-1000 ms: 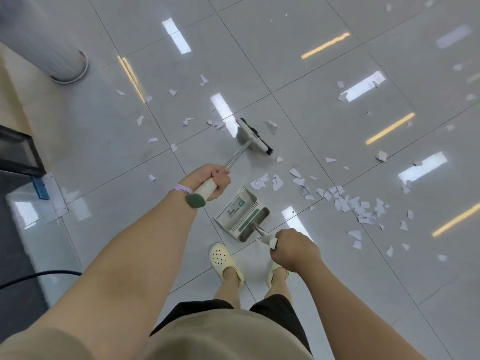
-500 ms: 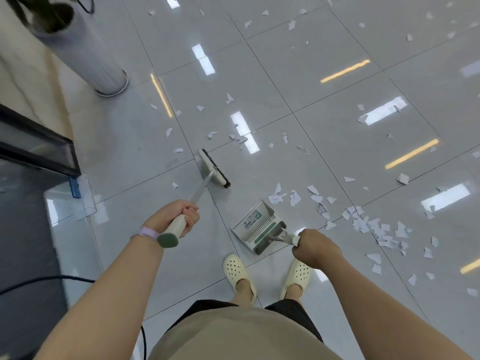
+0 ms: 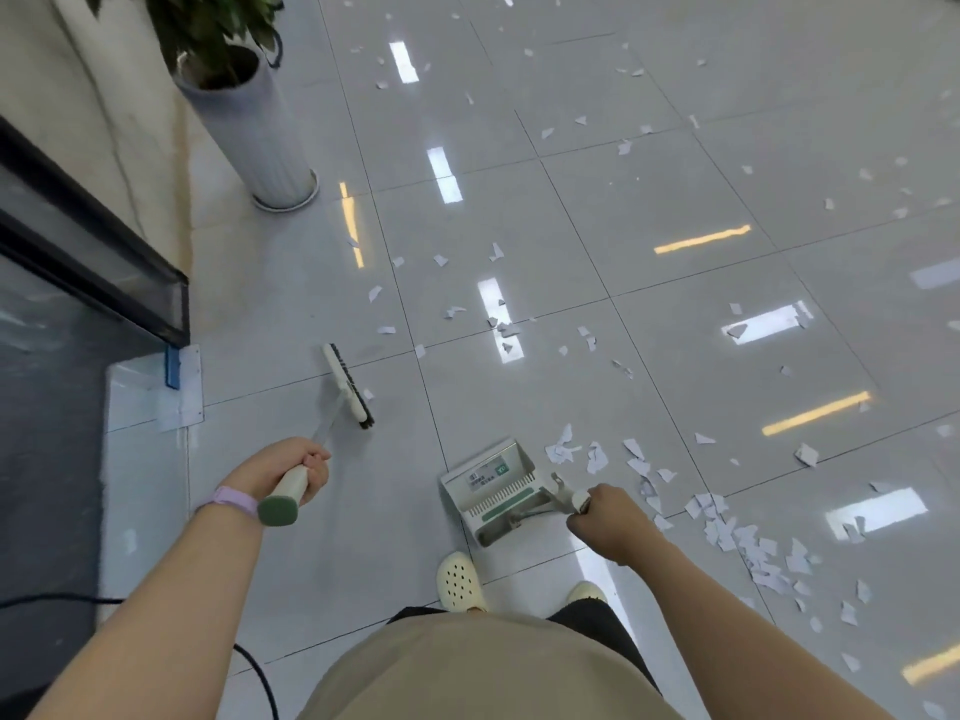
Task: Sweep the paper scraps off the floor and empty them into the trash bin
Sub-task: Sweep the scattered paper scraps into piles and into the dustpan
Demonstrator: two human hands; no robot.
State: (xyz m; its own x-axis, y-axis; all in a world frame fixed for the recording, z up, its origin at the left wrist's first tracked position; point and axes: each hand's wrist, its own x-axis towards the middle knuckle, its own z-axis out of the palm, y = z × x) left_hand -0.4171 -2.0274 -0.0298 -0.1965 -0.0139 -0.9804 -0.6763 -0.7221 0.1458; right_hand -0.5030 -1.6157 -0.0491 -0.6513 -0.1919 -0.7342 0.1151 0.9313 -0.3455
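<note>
My left hand grips the white, green-capped handle of a broom. The broom head with dark bristles rests on the grey tiles to the left, near one small scrap. My right hand grips the handle of a white and green dustpan, which sits on the floor just ahead of my feet, its mouth facing away. White paper scraps lie thick to the right of the dustpan, and more scraps are scattered across the tiles ahead. No trash bin is in view.
A tall ribbed grey planter with a leafy plant stands at the upper left by a beige wall. A dark-framed glass door and a dark mat run along the left. A black cable crosses the floor near my left leg.
The broom head has swung left across the tiles, away from the dustpan and scraps, and my left hand moved left with it. The view has tilted up and shows the planter.
</note>
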